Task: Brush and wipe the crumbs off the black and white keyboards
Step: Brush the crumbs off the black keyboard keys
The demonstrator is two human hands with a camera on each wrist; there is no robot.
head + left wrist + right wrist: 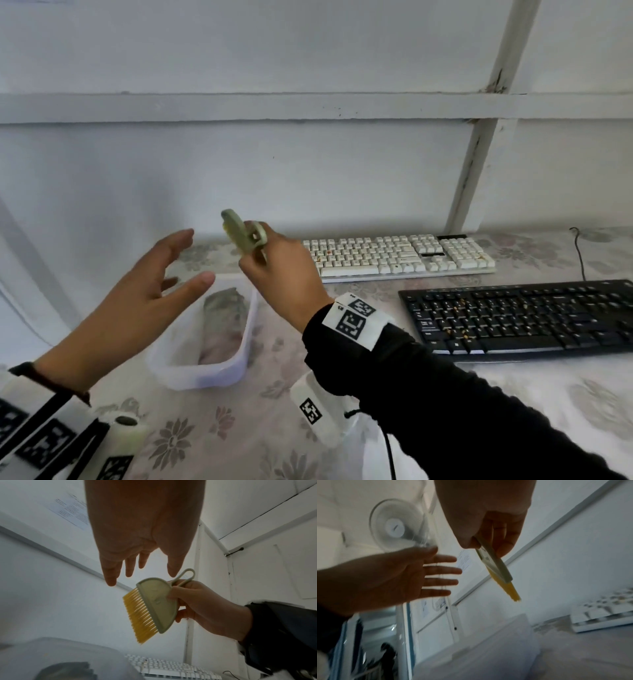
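Brush [154, 605] pinched in right hand [284, 270], left hand [137, 301] spread, over plastic tub [205, 373], keyboards beside.

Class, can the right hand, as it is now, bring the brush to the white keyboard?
Probably yes: the right hand grips the brush in the air just left of the white keyboard, with nothing between them.

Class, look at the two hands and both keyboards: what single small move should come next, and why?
Probably swing the right hand rightward to bring the brush down onto the white keyboard. It already grips the brush in the air above the plastic tub, crumbs lie on both keyboards, and the left hand is free.
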